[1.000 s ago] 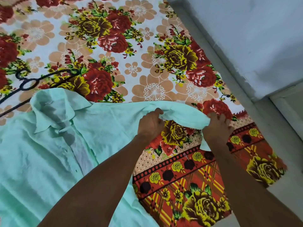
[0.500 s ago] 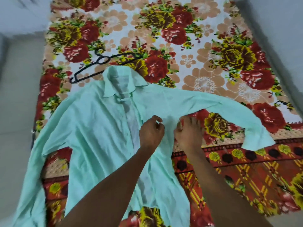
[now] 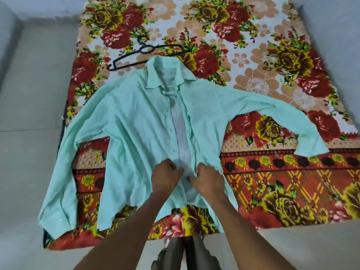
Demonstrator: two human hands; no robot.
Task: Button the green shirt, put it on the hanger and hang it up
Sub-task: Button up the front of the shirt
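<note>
Our left hand [image 3: 165,177] pinched the left front edge of the green shirt [image 3: 136,129], fingers curled | our right hand [image 3: 208,180] gripped the right front edge | shirt lay open on the floral sheet [image 3: 272,78] | black hanger [image 3: 144,53] beyond the collar

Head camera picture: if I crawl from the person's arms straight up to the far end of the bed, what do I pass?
left hand and right hand → green shirt → shirt collar → black hanger → flowered sheet
</note>
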